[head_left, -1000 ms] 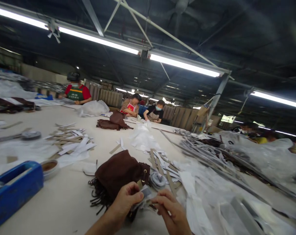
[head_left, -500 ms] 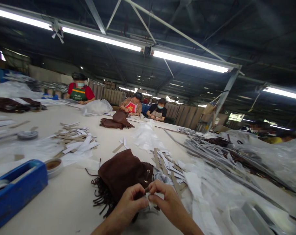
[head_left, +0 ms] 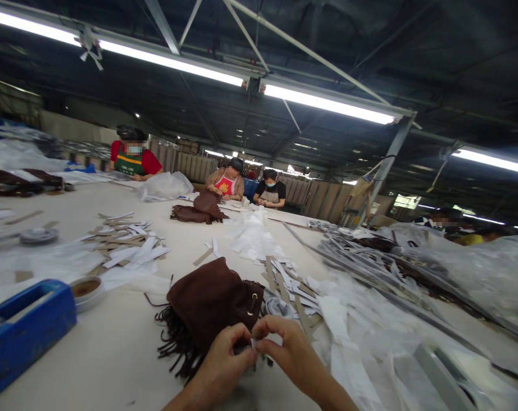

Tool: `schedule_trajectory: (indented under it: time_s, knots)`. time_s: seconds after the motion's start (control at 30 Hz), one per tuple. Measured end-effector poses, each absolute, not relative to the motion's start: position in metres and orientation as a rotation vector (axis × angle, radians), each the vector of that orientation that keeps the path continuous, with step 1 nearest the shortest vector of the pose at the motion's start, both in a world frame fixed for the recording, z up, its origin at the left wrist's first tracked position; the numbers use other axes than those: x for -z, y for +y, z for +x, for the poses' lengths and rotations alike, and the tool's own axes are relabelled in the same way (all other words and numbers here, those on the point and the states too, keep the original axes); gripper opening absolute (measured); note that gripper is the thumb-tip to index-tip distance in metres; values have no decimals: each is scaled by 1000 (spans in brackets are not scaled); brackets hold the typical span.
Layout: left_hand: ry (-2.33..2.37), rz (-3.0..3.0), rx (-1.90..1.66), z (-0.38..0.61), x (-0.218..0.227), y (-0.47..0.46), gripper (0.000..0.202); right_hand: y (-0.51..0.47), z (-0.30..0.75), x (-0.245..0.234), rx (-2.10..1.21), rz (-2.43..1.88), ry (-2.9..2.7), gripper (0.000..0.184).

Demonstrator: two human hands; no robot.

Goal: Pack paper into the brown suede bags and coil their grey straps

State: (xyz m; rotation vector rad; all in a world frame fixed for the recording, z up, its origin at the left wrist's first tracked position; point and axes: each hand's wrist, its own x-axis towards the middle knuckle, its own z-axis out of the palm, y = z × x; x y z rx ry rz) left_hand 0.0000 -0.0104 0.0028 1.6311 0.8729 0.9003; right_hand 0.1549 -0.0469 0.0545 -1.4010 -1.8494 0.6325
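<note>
A dark brown fringed bag [head_left: 207, 302] with brass-coloured eyelets lies on the pale table right in front of me, its fringe hanging to the left. At its near right edge, my left hand [head_left: 227, 359] is closed in a pinch between thumb and forefinger. My right hand [head_left: 291, 351] pinches from the other side, the fingertips of both hands almost meeting. Between them shows a small white strip [head_left: 254, 343], mostly hidden by the fingers. A dark end peeks out under my right hand; what it belongs to I cannot tell.
A blue tape dispenser [head_left: 32, 334] and a round tub [head_left: 86, 292] stand at left. Paper strips [head_left: 130, 242] lie in piles, with more strips [head_left: 295, 291] beside the bag. Plastic sheeting [head_left: 370, 342] covers the right. Further brown bags [head_left: 199, 211] and several co-workers [head_left: 133, 160] are across the table.
Both hands stay pinched at the white strip, with less of it showing now. The whole view has shifted slightly, so the bag and table things appear a little further left.
</note>
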Motion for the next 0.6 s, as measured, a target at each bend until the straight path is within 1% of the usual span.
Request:
schedule_trajectory:
  time_s: [0.1, 0.2, 0.43, 0.6]
  knots:
    - [865, 1683, -873, -2, -6, -10, 12, -47, 154, -56, -458, -1395, -1986, 14]
    - [898, 1757, -813, -4, -9, -9, 18, -46, 154, -53, -381, -1336, -2034, 16]
    - [921, 1777, -717, -5, -10, -11, 18, -43, 154, -47, -575, -1346, -1866, 15]
    - [916, 1781, -698, -3, -14, -9, 16, -43, 152, -40, -467, -1252, -1901, 17]
